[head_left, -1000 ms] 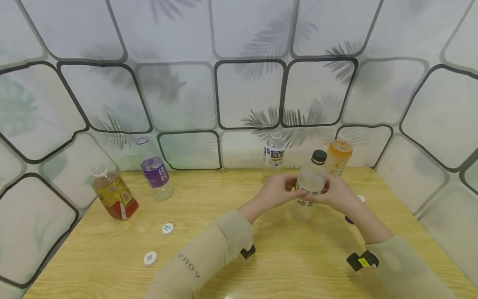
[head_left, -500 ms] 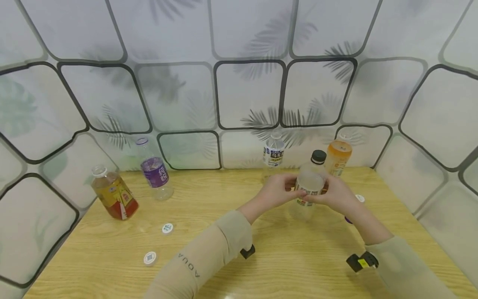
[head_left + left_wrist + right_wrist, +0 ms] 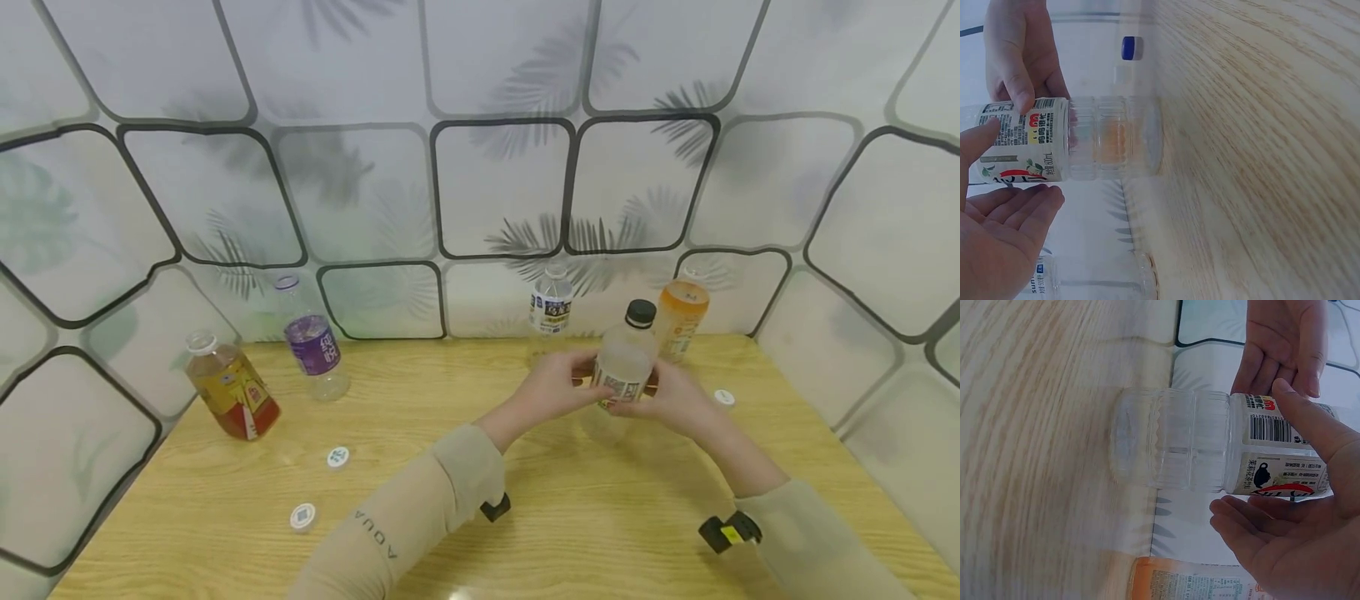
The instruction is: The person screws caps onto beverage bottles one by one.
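Note:
A clear plastic bottle with a black cap and a white printed label stands upright on the table, between both hands. My left hand holds it from the left, thumb on the label and fingers behind. From the other side my right hand holds it, its thumb low on the label. In the left wrist view, the bottle's ribbed lower part shows below the label. The right wrist view shows a barcode near the right thumb. The fingers' far-side contact is partly hidden in the head view.
Behind are a capless bottle and an orange-labelled bottle. At left stand a purple-labelled bottle and a tea bottle. White caps lie left, another white cap right; a blue-purple cap shows in the left wrist view.
The held bottle's label has turned, so a different printed part faces me. My right hand has shifted slightly downward, and its wrist now covers the purple cap.

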`<state>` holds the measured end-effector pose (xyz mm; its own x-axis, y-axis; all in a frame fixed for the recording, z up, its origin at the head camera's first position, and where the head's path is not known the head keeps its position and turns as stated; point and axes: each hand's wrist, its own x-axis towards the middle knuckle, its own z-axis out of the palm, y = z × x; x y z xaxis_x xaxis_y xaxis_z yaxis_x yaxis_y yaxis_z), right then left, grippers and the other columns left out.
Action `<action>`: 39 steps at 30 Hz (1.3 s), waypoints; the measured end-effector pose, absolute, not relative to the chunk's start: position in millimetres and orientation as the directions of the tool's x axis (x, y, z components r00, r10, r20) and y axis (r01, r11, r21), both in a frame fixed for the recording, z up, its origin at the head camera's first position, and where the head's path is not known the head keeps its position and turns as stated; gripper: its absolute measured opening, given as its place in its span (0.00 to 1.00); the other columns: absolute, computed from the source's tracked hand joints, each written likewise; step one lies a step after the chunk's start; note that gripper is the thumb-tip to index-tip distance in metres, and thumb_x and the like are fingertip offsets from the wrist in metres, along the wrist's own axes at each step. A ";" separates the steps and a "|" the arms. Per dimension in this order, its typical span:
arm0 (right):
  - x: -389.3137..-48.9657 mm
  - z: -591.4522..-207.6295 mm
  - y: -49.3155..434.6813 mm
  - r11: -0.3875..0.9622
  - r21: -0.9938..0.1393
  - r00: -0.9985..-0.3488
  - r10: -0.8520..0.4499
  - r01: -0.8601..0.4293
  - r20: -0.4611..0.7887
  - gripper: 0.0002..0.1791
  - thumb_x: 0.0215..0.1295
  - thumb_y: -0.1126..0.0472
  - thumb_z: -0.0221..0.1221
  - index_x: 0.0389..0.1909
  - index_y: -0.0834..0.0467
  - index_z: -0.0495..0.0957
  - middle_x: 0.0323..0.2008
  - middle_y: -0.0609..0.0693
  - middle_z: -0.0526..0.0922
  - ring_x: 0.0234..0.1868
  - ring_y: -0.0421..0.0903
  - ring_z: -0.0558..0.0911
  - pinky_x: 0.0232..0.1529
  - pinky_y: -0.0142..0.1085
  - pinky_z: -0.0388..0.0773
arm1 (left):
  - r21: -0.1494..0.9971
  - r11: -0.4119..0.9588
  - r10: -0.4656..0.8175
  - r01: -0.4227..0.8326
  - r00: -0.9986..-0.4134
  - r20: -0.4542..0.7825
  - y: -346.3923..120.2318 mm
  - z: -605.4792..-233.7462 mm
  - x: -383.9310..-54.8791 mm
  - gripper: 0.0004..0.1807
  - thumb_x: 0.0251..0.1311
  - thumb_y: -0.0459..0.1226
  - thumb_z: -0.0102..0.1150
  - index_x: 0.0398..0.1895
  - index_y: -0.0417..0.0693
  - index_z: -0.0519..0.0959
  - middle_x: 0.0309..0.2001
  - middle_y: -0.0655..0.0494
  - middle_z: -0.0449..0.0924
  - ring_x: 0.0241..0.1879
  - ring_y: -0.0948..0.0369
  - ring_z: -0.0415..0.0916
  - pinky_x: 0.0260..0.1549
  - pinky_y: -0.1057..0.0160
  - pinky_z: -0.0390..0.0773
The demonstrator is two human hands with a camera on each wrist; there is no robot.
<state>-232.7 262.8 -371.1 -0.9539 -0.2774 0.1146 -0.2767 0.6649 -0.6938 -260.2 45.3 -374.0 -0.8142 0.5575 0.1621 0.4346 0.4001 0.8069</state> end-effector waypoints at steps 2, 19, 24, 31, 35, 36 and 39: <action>-232.0 -371.8 263.5 0.664 -0.697 -0.954 -0.280 -0.270 0.103 0.45 0.57 0.57 0.80 0.70 0.71 0.69 0.63 0.72 0.80 0.63 0.71 0.81 0.63 0.61 0.82 | 0.810 0.390 0.561 0.439 -0.811 0.169 43.7 -376.2 -260.7 0.33 0.70 0.41 0.70 0.77 0.50 0.73 0.69 0.50 0.81 0.66 0.54 0.82 0.64 0.61 0.83; -225.5 -384.9 274.0 0.695 -0.668 -0.943 -0.332 -0.265 0.028 0.45 0.57 0.59 0.79 0.69 0.75 0.69 0.64 0.75 0.79 0.65 0.74 0.80 0.67 0.65 0.77 | 0.786 0.504 0.505 0.358 -0.860 0.068 -8.0 -392.9 -251.9 0.32 0.72 0.41 0.68 0.75 0.39 0.72 0.69 0.42 0.80 0.68 0.47 0.80 0.70 0.52 0.79; -225.2 -390.7 282.6 0.729 -0.639 -0.949 -0.316 -0.247 0.007 0.44 0.60 0.55 0.78 0.68 0.77 0.71 0.64 0.75 0.79 0.65 0.73 0.80 0.66 0.63 0.78 | 0.746 0.564 0.509 0.353 -0.860 0.022 -34.8 -394.3 -249.1 0.33 0.73 0.43 0.67 0.76 0.39 0.71 0.69 0.42 0.80 0.68 0.47 0.80 0.69 0.49 0.79; -225.7 -392.7 299.7 0.790 -0.584 -0.968 -0.250 -0.187 -0.027 0.43 0.62 0.52 0.76 0.66 0.79 0.71 0.62 0.77 0.80 0.61 0.73 0.82 0.61 0.61 0.82 | 0.601 0.692 0.504 0.399 -0.863 -0.008 -69.1 -384.9 -249.0 0.32 0.72 0.46 0.67 0.74 0.40 0.74 0.67 0.43 0.83 0.66 0.47 0.81 0.67 0.45 0.80; -228.6 -393.1 310.1 0.820 -0.545 -0.971 -0.234 -0.177 -0.037 0.41 0.65 0.51 0.74 0.64 0.79 0.73 0.60 0.76 0.82 0.58 0.72 0.84 0.58 0.60 0.84 | 0.558 0.734 0.476 0.387 -0.879 -0.016 -86.5 -383.2 -248.9 0.30 0.72 0.46 0.67 0.72 0.41 0.76 0.65 0.45 0.85 0.64 0.49 0.83 0.67 0.46 0.81; -229.7 -392.5 312.7 0.827 -0.534 -0.972 -0.233 -0.177 -0.039 0.40 0.65 0.51 0.73 0.64 0.79 0.73 0.59 0.76 0.82 0.57 0.72 0.84 0.58 0.60 0.84 | 0.551 0.739 0.472 0.387 -0.882 -0.013 -90.6 -383.0 -248.9 0.30 0.72 0.46 0.67 0.71 0.41 0.77 0.64 0.46 0.85 0.64 0.49 0.83 0.66 0.47 0.81; -233.3 -391.2 319.6 0.842 -0.516 -0.973 -0.221 -0.158 -0.061 0.41 0.67 0.50 0.72 0.65 0.79 0.72 0.59 0.76 0.82 0.57 0.71 0.85 0.58 0.60 0.84 | 0.529 0.753 0.467 0.392 -0.884 -0.010 -103.7 -382.8 -248.7 0.29 0.72 0.45 0.67 0.70 0.40 0.78 0.62 0.45 0.86 0.62 0.49 0.84 0.65 0.47 0.82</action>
